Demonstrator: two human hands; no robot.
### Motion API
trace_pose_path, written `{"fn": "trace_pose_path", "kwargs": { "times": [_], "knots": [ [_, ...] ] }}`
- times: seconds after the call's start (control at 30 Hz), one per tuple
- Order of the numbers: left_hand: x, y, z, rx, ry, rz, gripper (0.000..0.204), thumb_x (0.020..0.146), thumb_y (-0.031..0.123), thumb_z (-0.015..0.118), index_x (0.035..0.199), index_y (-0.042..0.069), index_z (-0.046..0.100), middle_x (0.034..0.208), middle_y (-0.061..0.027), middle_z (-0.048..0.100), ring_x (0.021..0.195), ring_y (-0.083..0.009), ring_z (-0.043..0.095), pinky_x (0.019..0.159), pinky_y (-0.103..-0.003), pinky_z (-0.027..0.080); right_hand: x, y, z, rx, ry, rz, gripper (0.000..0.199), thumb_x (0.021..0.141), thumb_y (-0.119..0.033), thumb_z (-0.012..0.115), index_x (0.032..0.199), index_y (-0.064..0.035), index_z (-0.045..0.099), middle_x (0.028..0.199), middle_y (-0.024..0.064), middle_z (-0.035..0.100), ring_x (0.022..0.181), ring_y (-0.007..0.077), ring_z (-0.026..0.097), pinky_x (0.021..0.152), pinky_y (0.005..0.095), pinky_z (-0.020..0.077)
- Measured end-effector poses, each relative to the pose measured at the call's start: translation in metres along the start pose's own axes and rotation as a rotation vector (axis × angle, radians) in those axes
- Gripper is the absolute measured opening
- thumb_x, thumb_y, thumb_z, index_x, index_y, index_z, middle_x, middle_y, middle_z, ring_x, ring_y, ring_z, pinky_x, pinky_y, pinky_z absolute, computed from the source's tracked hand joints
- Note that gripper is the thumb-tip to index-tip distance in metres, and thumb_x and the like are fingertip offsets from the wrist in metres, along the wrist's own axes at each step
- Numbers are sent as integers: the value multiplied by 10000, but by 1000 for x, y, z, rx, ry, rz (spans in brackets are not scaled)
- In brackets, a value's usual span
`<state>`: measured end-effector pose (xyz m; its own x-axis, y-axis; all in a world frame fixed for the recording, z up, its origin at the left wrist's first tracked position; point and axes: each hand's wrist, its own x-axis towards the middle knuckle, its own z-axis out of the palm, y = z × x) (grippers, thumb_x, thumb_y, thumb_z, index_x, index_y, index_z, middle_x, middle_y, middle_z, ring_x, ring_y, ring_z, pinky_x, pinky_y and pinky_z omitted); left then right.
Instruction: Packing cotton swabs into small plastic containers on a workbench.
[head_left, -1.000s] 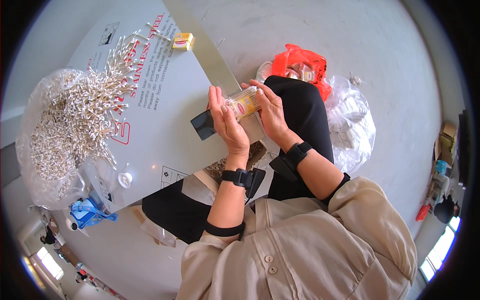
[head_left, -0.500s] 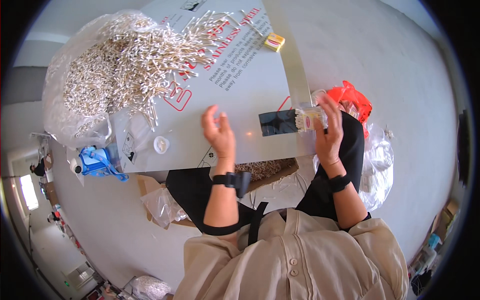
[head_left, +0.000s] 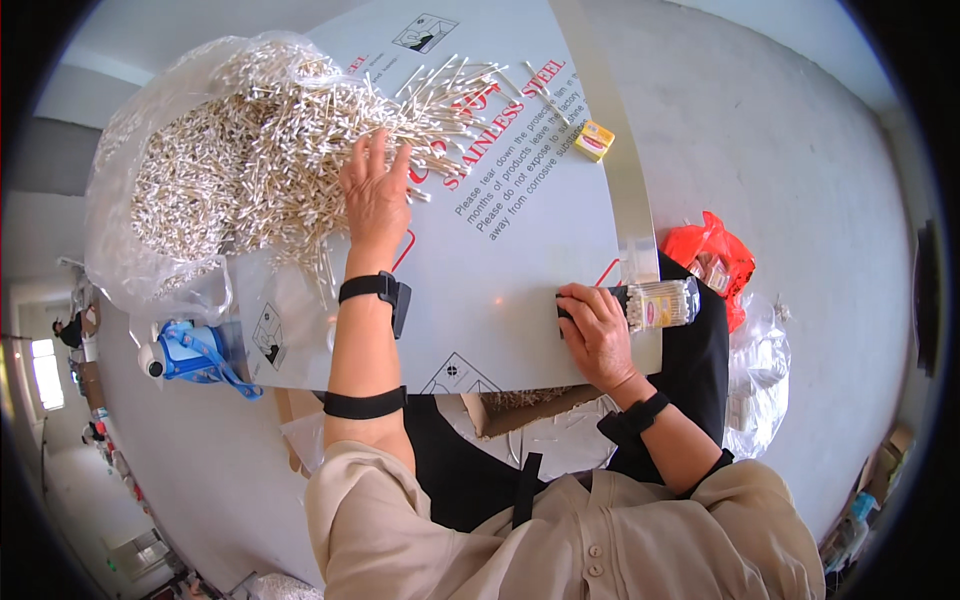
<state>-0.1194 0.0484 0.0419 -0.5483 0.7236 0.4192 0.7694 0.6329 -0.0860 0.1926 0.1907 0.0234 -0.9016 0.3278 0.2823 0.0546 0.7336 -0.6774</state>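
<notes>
The person's left hand (head_left: 376, 205) was at the near right edge of the heap of cotton swabs (head_left: 240, 160), fingers loosely spread and thumb apart; most of the heap lay to its left and beyond the fingertips, spilling from a clear plastic bag (head_left: 112, 215). Whether any swabs were under those fingers could not be told.

The right hand (head_left: 598, 338) rested palm down on a dark strip (head_left: 621, 294) by the table's (head_left: 480, 290) right edge, fingers bent over it; whether they gripped or only pressed could not be told. Just right of that hand, at the strip's end, lay a packet of swabs (head_left: 660, 304), reaching past the table's edge above the person's leg (head_left: 690, 350). A small yellow box (head_left: 594, 141) stood farther up the table, well apart from both hands.
</notes>
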Motion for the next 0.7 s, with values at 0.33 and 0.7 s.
{"fn": "trace_pose_path", "kwargs": {
  "times": [0.33, 0.7],
  "knots": [
    [51, 24, 29, -67, -151, 101, 155, 871, 83, 539, 985, 61, 642, 1297, -75, 545, 1369, -292, 346, 1129, -560, 235, 5, -2, 0, 7, 13, -2, 281, 754, -15, 650, 1033, -18, 621, 1127, 89, 595, 1009, 298, 566, 860, 404, 455],
    [-29, 117, 2, -351, -44, 29, 135, 789, 78, 657, 901, 51, 588, 1076, -66, 550, 1122, -280, 491, 922, -459, 399, 2, 0, 2, 13, 44, -20, 239, 780, -29, 627, 1018, -12, 612, 1104, 91, 590, 998, 286, 558, 864, 388, 445]
  ]
}}
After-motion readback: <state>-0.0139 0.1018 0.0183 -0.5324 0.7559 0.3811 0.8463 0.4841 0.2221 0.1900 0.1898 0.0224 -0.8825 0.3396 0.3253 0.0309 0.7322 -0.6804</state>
